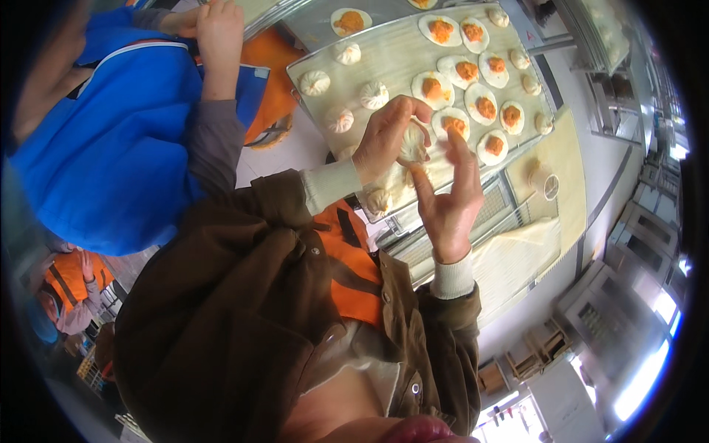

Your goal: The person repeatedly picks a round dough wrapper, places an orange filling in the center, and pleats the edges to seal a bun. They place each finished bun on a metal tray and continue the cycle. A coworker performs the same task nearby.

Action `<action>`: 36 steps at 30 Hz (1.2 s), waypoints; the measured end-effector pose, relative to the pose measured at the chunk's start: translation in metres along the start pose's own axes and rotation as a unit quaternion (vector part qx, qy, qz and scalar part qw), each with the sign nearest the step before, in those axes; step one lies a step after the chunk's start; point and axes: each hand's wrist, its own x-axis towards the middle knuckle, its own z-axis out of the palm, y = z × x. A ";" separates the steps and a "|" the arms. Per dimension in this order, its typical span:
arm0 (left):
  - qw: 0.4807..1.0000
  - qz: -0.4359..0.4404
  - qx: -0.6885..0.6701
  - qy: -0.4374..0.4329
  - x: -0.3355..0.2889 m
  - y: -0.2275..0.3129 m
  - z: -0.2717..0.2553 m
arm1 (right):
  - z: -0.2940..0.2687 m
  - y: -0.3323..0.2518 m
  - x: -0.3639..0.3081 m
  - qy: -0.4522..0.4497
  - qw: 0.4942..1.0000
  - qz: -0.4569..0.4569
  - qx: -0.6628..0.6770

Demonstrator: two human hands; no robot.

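My left hand (389, 138) is curled around a pleated white bun (412, 145) above the near side of a lined tray (406, 63). My right hand (452, 208) is beside the bun, thumb and fingers spread apart; the thumb is close under the bun's edge, and I cannot tell if it touches. On the tray, several flat dough rounds (486, 108) topped with orange filling lie mostly to the right. Several closed pleated buns (374, 94) sit along the left part and the right edge. My hands hide part of the near side.
At the left stands a co-worker in blue (118, 140), with hands (220, 33) near the tray's far left. Another person in an orange vest (70, 277) is farther back. A pale cloth (569, 148) with a round clear container (546, 183) lies right of the tray.
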 end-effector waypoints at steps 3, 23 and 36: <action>0.990 -0.101 -0.090 0.025 0.007 0.006 -0.013 | 0.019 0.007 0.016 -0.093 0.992 -0.072 0.035; 0.972 -0.005 0.012 0.233 0.074 0.045 -0.097 | 0.210 0.124 0.169 0.032 0.997 0.039 -0.053; 0.875 0.019 0.482 -0.031 0.141 -0.028 -0.054 | 0.064 0.096 0.027 0.050 0.992 0.119 0.016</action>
